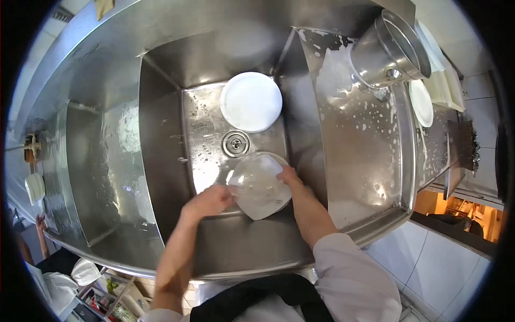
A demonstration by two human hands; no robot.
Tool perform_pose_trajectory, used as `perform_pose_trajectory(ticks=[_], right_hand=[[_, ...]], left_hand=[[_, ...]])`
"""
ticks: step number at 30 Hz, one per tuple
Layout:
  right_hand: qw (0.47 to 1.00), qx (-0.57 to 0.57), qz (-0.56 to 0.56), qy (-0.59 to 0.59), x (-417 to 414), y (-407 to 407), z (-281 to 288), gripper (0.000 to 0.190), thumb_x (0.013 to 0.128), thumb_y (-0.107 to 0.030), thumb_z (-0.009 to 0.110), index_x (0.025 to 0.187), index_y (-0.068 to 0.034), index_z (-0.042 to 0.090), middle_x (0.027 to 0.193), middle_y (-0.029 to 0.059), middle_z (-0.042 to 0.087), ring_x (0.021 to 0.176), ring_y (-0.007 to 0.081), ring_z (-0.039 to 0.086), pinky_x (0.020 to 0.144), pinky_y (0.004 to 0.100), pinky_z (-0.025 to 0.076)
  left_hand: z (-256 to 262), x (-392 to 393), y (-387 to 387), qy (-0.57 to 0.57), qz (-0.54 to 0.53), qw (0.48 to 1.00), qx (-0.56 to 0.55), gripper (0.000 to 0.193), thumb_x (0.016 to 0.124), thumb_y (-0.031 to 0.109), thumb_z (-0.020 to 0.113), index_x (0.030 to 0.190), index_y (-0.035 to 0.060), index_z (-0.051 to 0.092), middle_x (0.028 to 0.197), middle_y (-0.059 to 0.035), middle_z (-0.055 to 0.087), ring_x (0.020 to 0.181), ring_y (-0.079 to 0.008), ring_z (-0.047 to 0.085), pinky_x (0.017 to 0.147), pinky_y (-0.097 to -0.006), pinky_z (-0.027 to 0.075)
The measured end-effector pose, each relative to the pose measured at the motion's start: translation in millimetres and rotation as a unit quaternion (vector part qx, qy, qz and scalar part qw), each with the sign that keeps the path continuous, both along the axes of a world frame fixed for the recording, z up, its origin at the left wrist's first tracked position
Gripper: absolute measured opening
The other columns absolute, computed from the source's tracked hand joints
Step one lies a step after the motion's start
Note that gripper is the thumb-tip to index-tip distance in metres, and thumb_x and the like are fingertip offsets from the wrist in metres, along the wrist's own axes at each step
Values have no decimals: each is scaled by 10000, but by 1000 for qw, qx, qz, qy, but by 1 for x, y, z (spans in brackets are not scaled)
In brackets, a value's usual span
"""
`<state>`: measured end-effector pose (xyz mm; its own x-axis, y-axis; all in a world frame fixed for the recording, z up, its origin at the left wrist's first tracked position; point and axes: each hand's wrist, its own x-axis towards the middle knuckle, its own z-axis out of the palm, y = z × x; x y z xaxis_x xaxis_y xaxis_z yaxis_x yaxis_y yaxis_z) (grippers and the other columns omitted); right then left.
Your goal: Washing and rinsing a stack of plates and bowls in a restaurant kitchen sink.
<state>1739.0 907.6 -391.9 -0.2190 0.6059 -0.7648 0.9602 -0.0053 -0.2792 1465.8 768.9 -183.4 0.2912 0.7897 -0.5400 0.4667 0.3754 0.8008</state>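
Note:
A translucent plastic vessel or lid (261, 189) is held over the front part of the middle stainless steel sink basin (237, 245). My right hand (289, 176) grips its upper right edge. At its left edge is my left hand (215, 199), curled with the fingertips on the rim and slightly blurred. Behind it a round white plastic lid (251, 102) lies flat on the basin floor. Between the two shows a metal drain strainer (235, 143).
A large steel pot (388, 52) leans on the right drainboard (362, 153), which has foam on it. Beyond its rim sits a white plate (421, 103). A left basin (108, 169) adjoins mine. Another person's arm (42, 235) shows at far left, near crates of goods (114, 300).

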Motion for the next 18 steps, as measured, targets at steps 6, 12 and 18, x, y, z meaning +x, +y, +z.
perform_pose_trajectory(ticks=[6,12,18], right_hand=[[999,29,30,22,9,-2,13,328,735,-142,595,1033,-8,620,1093,193,608,1048,341,575,892,414,465],[805,484,266,220,-81,-54,238,162,764,-153,524,865,-94,635,877,70,594,827,261,579,676,419,467],[684,616,259,293,-21,-76,376,515,715,-99,559,1229,-103,532,1019,101,559,992,270,515,838,444,404]], left_hand=[[-125,38,-26,104,253,961,-32,518,822,188,601,1272,-28,462,1213,-200,557,1105,-251,550,928,-322,426],[-129,27,-68,-224,533,807,-121,578,847,101,560,1371,151,320,1074,-90,599,841,-211,595,688,-348,507],[-4,48,35,-520,482,689,147,247,909,251,460,1038,88,595,1037,-74,629,937,-207,601,827,-347,498]])
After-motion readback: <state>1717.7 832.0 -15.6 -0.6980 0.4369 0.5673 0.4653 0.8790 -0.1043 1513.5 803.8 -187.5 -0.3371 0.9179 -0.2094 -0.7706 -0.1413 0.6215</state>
